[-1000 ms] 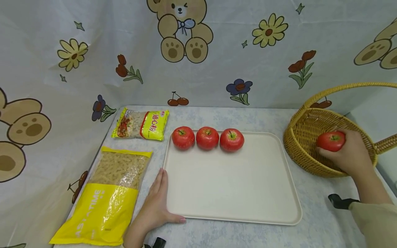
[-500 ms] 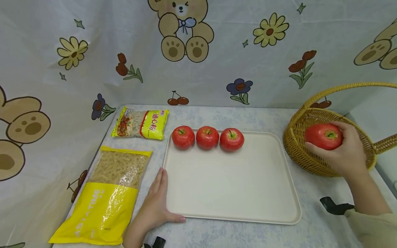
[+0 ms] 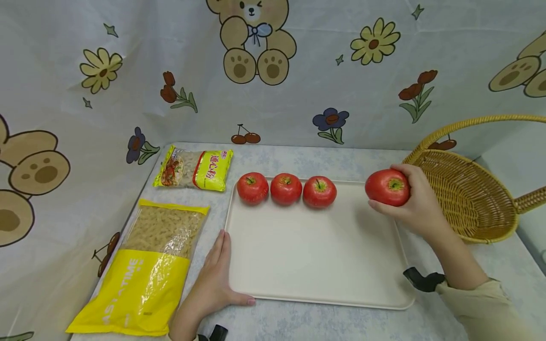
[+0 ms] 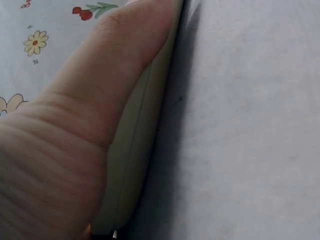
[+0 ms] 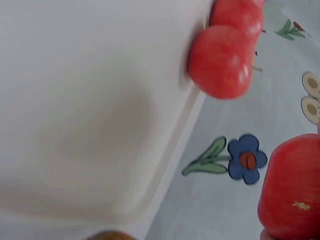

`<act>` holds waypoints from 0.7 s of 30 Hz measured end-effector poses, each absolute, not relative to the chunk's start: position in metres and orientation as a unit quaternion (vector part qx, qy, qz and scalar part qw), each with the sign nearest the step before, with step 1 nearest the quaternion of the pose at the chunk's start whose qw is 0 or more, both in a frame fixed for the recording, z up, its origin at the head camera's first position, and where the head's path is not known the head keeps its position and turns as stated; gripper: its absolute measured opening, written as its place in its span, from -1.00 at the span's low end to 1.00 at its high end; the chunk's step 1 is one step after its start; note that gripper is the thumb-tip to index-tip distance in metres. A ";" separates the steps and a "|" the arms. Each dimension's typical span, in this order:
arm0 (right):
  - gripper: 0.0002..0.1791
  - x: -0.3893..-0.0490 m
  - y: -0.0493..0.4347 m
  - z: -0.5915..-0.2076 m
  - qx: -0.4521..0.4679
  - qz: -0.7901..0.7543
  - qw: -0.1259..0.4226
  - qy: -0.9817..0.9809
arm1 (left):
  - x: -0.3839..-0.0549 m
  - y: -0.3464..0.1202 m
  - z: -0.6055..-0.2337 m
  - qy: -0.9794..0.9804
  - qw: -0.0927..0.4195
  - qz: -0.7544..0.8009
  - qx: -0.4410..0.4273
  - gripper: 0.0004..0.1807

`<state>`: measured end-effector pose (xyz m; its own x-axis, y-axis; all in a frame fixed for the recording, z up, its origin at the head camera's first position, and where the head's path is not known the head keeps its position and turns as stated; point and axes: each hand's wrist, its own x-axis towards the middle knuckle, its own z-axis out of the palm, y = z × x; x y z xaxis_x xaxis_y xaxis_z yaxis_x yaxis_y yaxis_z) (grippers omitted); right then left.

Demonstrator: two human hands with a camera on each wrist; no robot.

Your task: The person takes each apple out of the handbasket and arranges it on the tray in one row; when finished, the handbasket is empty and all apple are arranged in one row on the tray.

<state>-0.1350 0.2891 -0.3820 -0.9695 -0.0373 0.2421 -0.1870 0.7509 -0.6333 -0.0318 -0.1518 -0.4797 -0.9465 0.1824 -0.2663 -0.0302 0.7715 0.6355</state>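
My right hand [image 3: 420, 206] grips a red apple [image 3: 387, 187] by its side, above the far right corner of a cream tray [image 3: 315, 255]. The same held apple [image 5: 292, 190] fills the lower right of the right wrist view. Three more apples [image 3: 286, 189] stand in a row along the tray's far edge, from its left corner to the middle. At the tray's near left corner rests my left hand [image 3: 215, 279], fingers straight along the left side and thumb on the near edge. In the left wrist view the thumb [image 4: 120, 55] lies against the tray's rim [image 4: 135, 145].
A wicker basket [image 3: 473, 199] with a tall handle stands right of the tray. To the left lie a large yellow pasta bag [image 3: 145, 274] and a smaller yellow packet [image 3: 194, 169]. A cloth [image 3: 273, 109] printed with bears and flowers hangs behind the table.
My right hand has lifted the apple out of the basket and carried it left, over the tray's far right corner. The left hand has stayed on the tray's corner.
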 end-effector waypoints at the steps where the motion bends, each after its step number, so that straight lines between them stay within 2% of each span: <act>1: 0.02 -0.137 0.285 -0.385 0.064 0.348 0.098 -0.930 | -0.032 -0.152 -0.480 0.928 0.160 0.334 0.040 0.83; 7: 0.00 -0.153 0.269 -0.405 0.078 0.355 0.052 -0.930 | -0.032 -0.152 -0.480 0.926 0.167 0.336 0.035 0.85; 21: 0.10 -0.176 0.266 -0.441 0.026 0.369 -0.035 -0.928 | -0.033 -0.153 -0.481 0.925 0.168 0.338 0.035 0.85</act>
<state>-0.1756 0.2662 -0.4415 -0.9962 -0.0745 -0.0456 -0.0229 0.7265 -0.6868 -0.0329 -0.1527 -0.4808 -0.9413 0.1788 -0.2863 -0.0478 0.7691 0.6374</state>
